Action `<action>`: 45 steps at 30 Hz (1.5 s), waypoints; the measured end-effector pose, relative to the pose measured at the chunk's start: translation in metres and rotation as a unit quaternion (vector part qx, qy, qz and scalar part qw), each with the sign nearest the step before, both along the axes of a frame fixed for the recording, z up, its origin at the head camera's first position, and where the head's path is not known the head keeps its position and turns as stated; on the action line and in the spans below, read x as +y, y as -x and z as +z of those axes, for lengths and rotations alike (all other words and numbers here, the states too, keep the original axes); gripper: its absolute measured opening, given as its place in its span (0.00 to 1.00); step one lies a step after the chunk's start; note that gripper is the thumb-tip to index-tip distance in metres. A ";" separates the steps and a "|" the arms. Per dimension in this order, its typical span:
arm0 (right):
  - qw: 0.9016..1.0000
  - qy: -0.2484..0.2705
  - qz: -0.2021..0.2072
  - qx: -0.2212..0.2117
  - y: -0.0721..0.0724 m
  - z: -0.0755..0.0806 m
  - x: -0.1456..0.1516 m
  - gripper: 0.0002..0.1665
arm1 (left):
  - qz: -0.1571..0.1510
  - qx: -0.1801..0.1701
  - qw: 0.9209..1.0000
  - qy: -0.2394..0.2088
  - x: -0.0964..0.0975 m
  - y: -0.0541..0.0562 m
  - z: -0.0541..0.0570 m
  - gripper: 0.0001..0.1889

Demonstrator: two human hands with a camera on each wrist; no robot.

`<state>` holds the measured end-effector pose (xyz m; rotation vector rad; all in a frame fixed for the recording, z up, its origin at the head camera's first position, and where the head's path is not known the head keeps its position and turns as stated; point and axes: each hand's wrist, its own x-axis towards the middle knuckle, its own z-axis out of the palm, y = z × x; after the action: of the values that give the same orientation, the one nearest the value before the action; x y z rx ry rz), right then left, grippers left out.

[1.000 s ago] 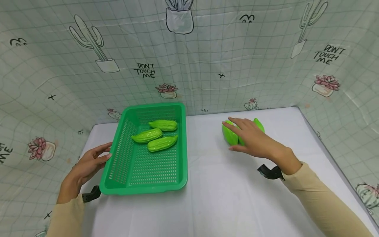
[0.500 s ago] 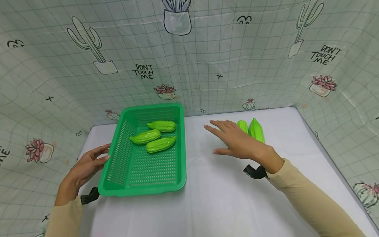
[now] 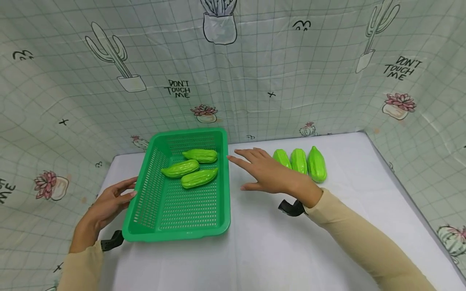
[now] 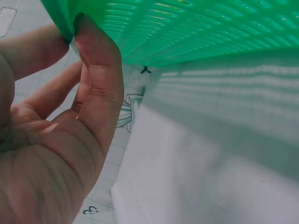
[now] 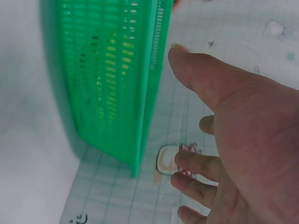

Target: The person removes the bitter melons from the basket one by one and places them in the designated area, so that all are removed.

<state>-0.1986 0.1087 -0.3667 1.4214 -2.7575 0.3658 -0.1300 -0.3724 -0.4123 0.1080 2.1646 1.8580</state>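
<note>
A green perforated plastic basket [image 3: 174, 235] stands on the left of the table, with three bright green bitter melons [image 3: 198, 178] inside it. At its left side my left hand [image 3: 108, 204] holds the rim; in the left wrist view, thumb and finger [image 4: 99, 70] pinch the edge. My right hand [image 3: 269, 171] hovers just right of the basket, fingers spread and apart from its rim. Nothing is in that hand, as the right wrist view confirms. Behind it, three more bitter melons [image 3: 317, 164] lie side by side on the table, the leftmost partly covered by the hand.
The white-covered table [image 3: 255, 250] reaches back to a hanging cloth [image 3: 255, 72] printed with a grid and potted cacti. This cloth also rises along both sides. Each wrist wears a black camera mount [image 3: 291, 208].
My right hand has moved left from over the bitter melons on the table to near the basket, uncovering them. The left hand stays at the basket rim.
</note>
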 end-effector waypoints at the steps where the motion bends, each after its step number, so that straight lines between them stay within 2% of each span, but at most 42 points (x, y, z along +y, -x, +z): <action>1: 1.000 -0.002 0.003 -0.001 0.001 0.000 -0.004 0.53 | 0.000 0.000 1.000 0.002 0.000 0.000 0.000 0.24; 10: 0.999 -0.027 0.021 0.001 0.013 0.003 -0.034 0.54 | 0.008 -0.005 1.000 0.014 0.003 0.002 0.003 0.27; 16: 0.998 -0.048 0.028 -0.017 0.021 0.007 -0.053 0.55 | 0.015 -0.010 0.999 0.038 0.005 0.004 0.005 0.33; 24: 0.996 -0.078 0.043 -0.014 0.030 0.007 -0.073 0.56 | 0.020 -0.013 0.999 0.034 0.005 0.003 0.005 0.32; 36: 0.988 -0.129 0.070 -0.038 0.035 0.015 -0.105 0.56 | 0.024 -0.013 0.998 0.054 0.007 0.002 0.005 0.36; 45: 0.981 -0.169 0.086 -0.034 0.035 0.013 -0.126 0.54 | 0.021 -0.010 0.999 0.031 0.005 0.001 0.005 0.34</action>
<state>-0.2336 -0.0174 -0.3535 1.7550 -2.8625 -0.0621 -0.1305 -0.3678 -0.4077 0.0305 2.2242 1.8043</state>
